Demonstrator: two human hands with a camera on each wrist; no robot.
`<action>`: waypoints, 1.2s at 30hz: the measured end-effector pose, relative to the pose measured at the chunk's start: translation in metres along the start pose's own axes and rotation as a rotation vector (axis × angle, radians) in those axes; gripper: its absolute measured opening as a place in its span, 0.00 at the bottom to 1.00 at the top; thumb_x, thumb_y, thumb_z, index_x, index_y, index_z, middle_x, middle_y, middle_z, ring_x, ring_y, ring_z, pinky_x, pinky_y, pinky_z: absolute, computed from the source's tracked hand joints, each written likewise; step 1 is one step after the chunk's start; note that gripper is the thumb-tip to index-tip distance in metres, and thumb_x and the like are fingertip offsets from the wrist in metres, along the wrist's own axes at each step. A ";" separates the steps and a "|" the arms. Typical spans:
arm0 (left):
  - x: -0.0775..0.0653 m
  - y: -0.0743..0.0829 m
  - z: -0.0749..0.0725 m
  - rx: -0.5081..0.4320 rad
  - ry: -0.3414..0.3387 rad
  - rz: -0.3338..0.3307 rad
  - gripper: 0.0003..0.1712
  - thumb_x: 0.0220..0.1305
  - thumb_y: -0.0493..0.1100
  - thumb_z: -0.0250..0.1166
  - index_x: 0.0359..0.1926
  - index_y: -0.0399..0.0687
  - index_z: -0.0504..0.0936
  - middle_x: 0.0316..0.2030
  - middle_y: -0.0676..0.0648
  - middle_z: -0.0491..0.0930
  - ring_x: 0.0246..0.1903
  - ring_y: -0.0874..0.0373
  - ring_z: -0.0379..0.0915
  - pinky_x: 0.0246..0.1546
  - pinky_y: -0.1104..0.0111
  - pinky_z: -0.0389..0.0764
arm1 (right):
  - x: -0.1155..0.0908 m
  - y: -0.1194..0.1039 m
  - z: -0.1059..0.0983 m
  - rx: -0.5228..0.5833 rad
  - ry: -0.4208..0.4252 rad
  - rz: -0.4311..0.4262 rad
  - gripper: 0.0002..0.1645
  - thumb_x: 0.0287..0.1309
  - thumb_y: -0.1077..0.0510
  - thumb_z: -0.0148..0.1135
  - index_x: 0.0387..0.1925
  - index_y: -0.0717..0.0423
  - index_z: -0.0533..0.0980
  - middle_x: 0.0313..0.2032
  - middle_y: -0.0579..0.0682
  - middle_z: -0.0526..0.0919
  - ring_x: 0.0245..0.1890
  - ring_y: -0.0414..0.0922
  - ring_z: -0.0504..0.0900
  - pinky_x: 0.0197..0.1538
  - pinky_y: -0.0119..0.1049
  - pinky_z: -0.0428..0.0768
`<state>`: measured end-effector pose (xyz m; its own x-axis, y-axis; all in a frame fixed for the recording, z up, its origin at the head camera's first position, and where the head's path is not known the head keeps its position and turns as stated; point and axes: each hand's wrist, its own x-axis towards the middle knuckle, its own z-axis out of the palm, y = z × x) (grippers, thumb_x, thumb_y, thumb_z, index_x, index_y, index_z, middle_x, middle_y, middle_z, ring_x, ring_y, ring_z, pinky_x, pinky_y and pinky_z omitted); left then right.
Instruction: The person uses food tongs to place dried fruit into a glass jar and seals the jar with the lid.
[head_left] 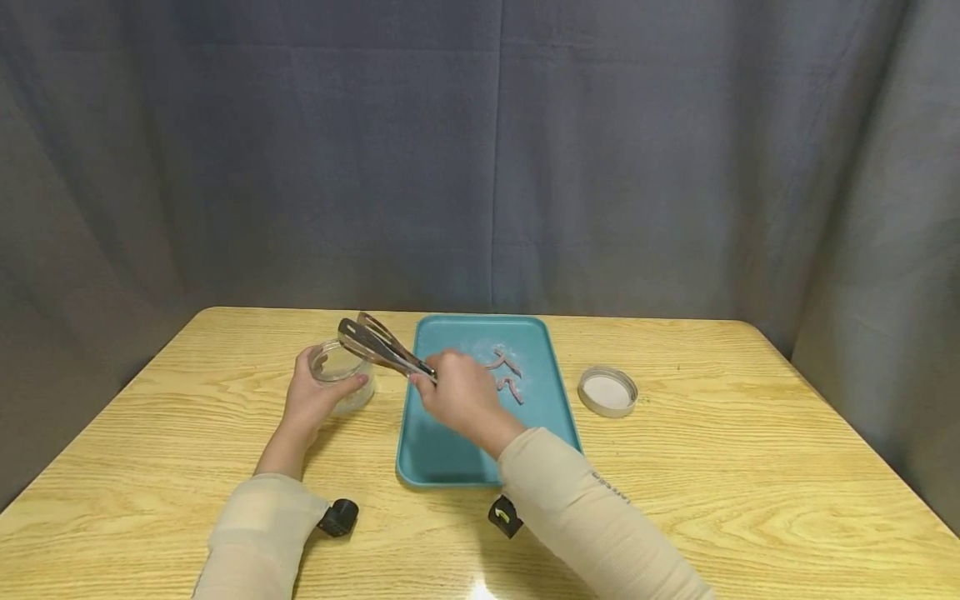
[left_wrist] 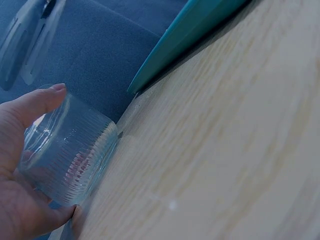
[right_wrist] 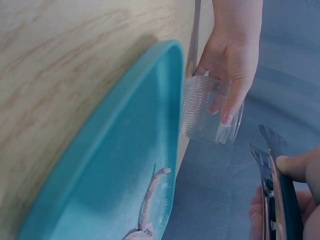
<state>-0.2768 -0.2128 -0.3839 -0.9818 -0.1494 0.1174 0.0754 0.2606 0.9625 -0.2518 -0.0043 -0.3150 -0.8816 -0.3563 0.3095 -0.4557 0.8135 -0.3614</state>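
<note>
My left hand [head_left: 311, 396] grips a clear ribbed glass jar [left_wrist: 75, 145] around its side, and the jar stands on the table. Through the glass, a small pinkish piece [left_wrist: 77, 165] shows low down in the left wrist view. Metal tongs [head_left: 382, 346] are held in my right hand [head_left: 465, 396], over the left side of the tray. Their tips hang above the jar's open mouth, slightly apart, with nothing seen between them. On the teal tray [head_left: 442, 454] lie several thin, bent pinkish strips [head_left: 510, 389] dusted with white powder, partly hidden by my right hand.
A round jar lid [head_left: 607, 392] lies on the wooden table [head_left: 712, 450] to the right of the tray, its pale inside facing up. Behind the table hangs a dark grey curtain [head_left: 375, 167].
</note>
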 end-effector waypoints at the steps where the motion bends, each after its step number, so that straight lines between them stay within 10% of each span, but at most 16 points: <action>1: 0.000 0.000 0.000 0.002 0.000 -0.001 0.56 0.45 0.48 0.68 0.64 0.45 0.39 0.62 0.36 0.44 0.59 0.40 0.41 0.56 0.53 0.51 | 0.000 0.000 -0.001 0.003 0.000 0.002 0.16 0.56 0.47 0.52 0.19 0.50 0.73 0.18 0.45 0.68 0.14 0.40 0.65 0.13 0.31 0.62; 36: 0.000 -0.001 -0.001 -0.014 0.007 -0.006 0.56 0.45 0.48 0.68 0.65 0.45 0.38 0.62 0.36 0.43 0.60 0.40 0.41 0.55 0.52 0.52 | -0.006 0.026 -0.068 -0.037 0.142 0.064 0.25 0.52 0.43 0.54 0.46 0.56 0.75 0.28 0.46 0.71 0.19 0.39 0.69 0.20 0.34 0.67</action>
<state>-0.2770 -0.2139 -0.3850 -0.9809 -0.1580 0.1138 0.0725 0.2461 0.9665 -0.2499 0.0508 -0.2662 -0.8811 -0.2369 0.4093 -0.3924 0.8494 -0.3529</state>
